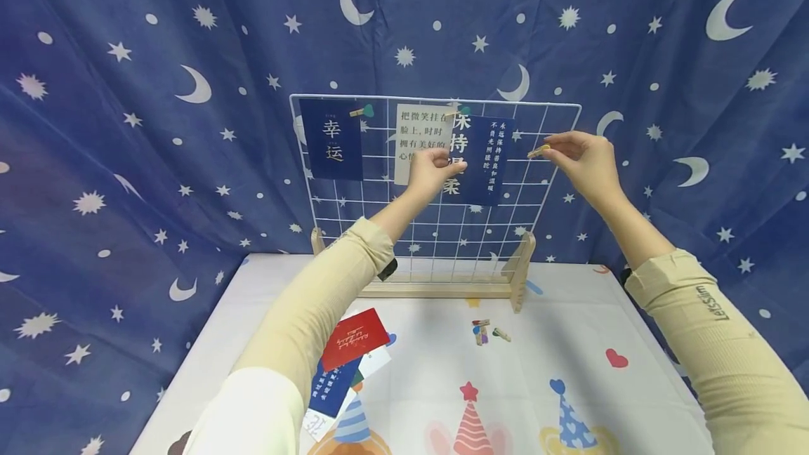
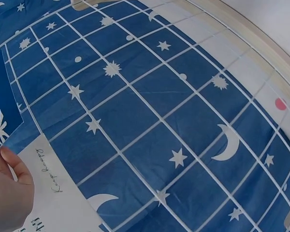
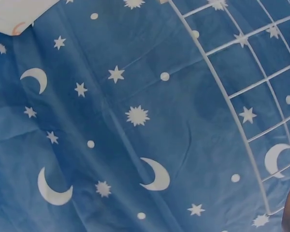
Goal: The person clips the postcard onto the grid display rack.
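In the head view my left hand (image 1: 430, 173) pinches the left edge of a blue card (image 1: 489, 160) with white characters, held against a white wire grid (image 1: 436, 230). That card (image 2: 2, 104) also shows in the left wrist view, its corner by my fingertips. A white card (image 1: 411, 125) with dark text hangs beside it, partly behind my hand; a clothespin with a teal heart (image 1: 464, 111) sits at its top right corner. My right hand (image 1: 584, 160) pinches a small wooden clothespin (image 1: 537, 152) near the grid's right side; only a sliver of this hand shows in the right wrist view.
Another blue card (image 1: 331, 153) hangs at the grid's left with a clothespin (image 1: 362, 111) at its top. Wooden feet (image 1: 522, 272) support the grid. Several small clothespins (image 1: 482, 334) lie on the white printed tablecloth (image 1: 430, 357). A red card (image 1: 357, 338) tops a pile under my left arm.
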{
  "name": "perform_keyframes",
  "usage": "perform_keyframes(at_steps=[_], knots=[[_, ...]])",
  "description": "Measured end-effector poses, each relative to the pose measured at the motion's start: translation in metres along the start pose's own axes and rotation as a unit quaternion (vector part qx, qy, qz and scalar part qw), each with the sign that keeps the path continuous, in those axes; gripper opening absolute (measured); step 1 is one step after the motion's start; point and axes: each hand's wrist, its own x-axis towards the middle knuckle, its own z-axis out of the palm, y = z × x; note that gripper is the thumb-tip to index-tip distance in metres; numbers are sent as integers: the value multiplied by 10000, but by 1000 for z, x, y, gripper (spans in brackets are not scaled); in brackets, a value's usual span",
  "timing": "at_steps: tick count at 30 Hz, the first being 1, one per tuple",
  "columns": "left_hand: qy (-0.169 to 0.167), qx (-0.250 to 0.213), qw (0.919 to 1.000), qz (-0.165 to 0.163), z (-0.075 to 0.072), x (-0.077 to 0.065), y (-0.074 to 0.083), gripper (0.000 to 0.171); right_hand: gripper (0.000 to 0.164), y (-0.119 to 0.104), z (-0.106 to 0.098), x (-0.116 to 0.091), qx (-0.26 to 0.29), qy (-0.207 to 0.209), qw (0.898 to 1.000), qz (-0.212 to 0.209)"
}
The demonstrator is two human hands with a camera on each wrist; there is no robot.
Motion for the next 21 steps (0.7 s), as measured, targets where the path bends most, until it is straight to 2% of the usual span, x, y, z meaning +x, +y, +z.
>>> perform_keyframes(at_steps=[8,21], knots=[[250,-90,9996,80,12,6,-1,48,26,0,1,14,103,398,9984,377],[721,-148,9970,254,37,5,5,39,24,2,4,30,208,987,9906,922]])
